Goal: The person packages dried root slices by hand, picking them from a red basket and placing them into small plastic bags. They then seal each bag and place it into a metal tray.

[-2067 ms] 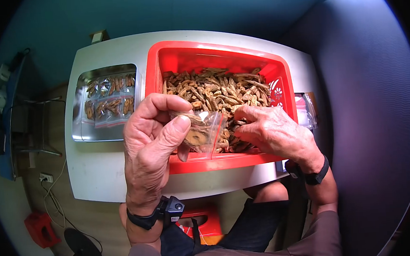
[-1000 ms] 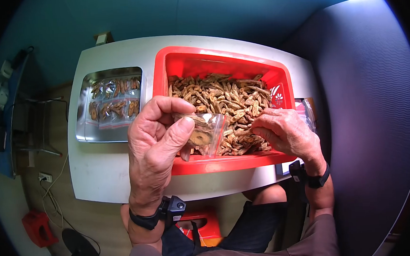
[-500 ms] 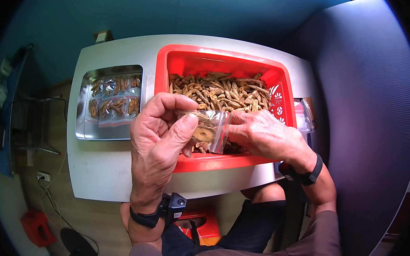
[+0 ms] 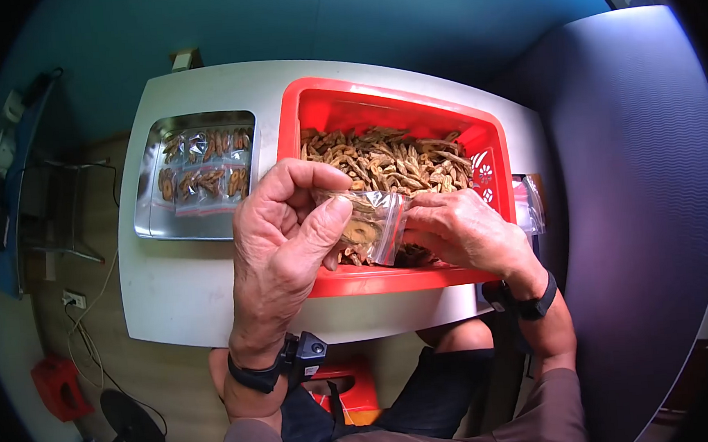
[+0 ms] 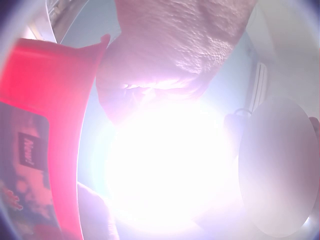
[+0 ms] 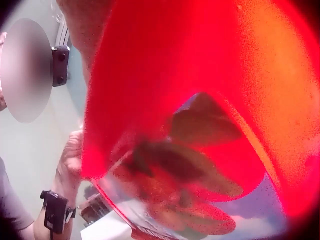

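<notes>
Between thumb and fingers, the left hand (image 4: pixel 277 239) pinches a small clear zip bag (image 4: pixel 374 219) over the front of a red basket (image 4: pixel 399 279). Inside the bag is at least one brown dried slice (image 4: pixel 359 234). The right hand (image 4: pixel 469 229) has bent fingers at the bag's red-striped mouth; its fingertips are hidden, so what it holds cannot be told. Dried brown pieces (image 4: pixel 391 157) fill the basket behind the hands. Glare hides the fingertips of the left hand (image 5: pixel 180 40) in the left wrist view. The basket (image 6: pixel 150 65) covers much of the right wrist view.
A metal tray (image 4: pixel 182 226) with several filled bags (image 4: pixel 203 182) sits left of the basket on the white table (image 4: pixel 178 291). Clear plastic packaging (image 4: pixel 529 205) lies to its right. A dark padded panel (image 4: pixel 629 161) stands at the far right.
The right hand has moved from the pieces in the basket to the bag's mouth. The left hand has kept its pinch on the bag, and the view has shifted slightly.
</notes>
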The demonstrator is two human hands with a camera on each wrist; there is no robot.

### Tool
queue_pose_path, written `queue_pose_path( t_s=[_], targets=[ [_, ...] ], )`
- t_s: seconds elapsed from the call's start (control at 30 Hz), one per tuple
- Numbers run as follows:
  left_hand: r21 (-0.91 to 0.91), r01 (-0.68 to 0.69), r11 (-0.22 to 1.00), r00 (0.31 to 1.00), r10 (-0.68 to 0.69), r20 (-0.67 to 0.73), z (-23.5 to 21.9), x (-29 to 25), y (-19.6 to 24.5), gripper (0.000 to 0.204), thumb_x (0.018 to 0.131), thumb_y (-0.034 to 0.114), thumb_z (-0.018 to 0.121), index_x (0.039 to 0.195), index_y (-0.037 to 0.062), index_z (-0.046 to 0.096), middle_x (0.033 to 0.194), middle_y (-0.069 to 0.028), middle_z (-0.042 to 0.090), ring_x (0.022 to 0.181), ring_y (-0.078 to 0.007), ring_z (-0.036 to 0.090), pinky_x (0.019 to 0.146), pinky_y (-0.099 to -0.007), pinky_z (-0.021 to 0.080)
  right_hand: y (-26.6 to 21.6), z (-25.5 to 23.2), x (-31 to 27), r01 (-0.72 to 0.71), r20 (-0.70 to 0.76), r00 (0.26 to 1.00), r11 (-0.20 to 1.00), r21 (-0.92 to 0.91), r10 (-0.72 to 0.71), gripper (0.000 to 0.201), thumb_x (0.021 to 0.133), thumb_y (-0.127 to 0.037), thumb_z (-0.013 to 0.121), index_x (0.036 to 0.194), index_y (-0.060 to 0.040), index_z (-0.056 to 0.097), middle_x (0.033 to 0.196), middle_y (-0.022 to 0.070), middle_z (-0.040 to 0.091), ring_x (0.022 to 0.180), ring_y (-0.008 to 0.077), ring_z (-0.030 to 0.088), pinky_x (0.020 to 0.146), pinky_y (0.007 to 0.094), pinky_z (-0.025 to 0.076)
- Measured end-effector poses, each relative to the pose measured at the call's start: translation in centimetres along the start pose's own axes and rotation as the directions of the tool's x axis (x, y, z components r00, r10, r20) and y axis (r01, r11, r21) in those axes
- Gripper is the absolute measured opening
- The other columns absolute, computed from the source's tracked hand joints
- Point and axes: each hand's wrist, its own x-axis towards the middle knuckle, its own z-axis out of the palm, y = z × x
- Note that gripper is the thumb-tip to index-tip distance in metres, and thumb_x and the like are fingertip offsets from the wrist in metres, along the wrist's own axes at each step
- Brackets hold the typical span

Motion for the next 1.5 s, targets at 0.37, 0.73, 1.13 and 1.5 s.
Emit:
queue_pose_path(
  t_s=[0.37, 0.73, 1.13, 1.5],
  targets=[
    [0.054, 0.006, 0.999, 0.999, -0.008, 0.037, 1.1, -0.3, -0.6, 0.017, 0.095, 0.005, 0.067, 0.11, -0.0006, 0.06, 0.088, 0.0001, 0.063, 0.075, -0.0018, 0.057, 0.065, -0.0169, 0.047, -3.8, -0.9, -3.4, -0.174, -0.388, 0.847, 0.879, 0.445, 0.364, 0.011, 0.084, -0.001, 0.074, 0.094, 0.0016, 0.07, 0.075, 0.0101, 0.066, 0.067, 0.0191, 0.066, 0.06, 0.0297, 0.049],
    [0.165, 0.025, 0.986, 1.0, -0.024, -0.005, 2.4, -0.5, -1.2, 0.021, 0.096, 0.004, 0.065, 0.115, -0.0017, 0.059, 0.093, -0.0001, 0.062, 0.078, -0.0015, 0.055, 0.067, -0.0162, 0.044, -4.0, 1.2, -4.9, -0.07, -0.612, 0.685, 0.872, 0.485, 0.395, 0.006, 0.08, 0.001, 0.074, 0.084, 0.0029, 0.071, 0.073, 0.0096, 0.069, 0.06, 0.0155, 0.065, 0.056, 0.0273, 0.048],
    [0.215, 0.027, 0.976, 0.999, -0.033, 0.024, 2.6, -0.5, -1.7, 0.025, 0.094, 0.004, 0.066, 0.117, -0.0002, 0.057, 0.096, -0.0022, 0.064, 0.079, -0.0028, 0.058, 0.066, -0.0168, 0.047, -4.8, 1.2, -4.0, -0.018, -0.624, 0.691, 0.872, 0.489, 0.365, 0.006, 0.078, 0.004, 0.073, 0.08, 0.0004, 0.07, 0.064, 0.0068, 0.063, 0.054, 0.0153, 0.061, 0.05, 0.0279, 0.045],
    [0.189, 0.05, 0.981, 0.998, -0.055, 0.02, 2.4, -0.5, -1.6, 0.025, 0.095, 0.002, 0.065, 0.119, -0.0014, 0.057, 0.096, -0.0019, 0.064, 0.081, -0.0018, 0.057, 0.069, -0.0163, 0.045, -4.7, 1.3, -3.8, -0.021, -0.589, 0.72, 0.86, 0.511, 0.367, 0.005, 0.079, 0.003, 0.073, 0.081, 0.0002, 0.069, 0.065, 0.0077, 0.063, 0.055, 0.0167, 0.062, 0.051, 0.0289, 0.046]
  ],
)
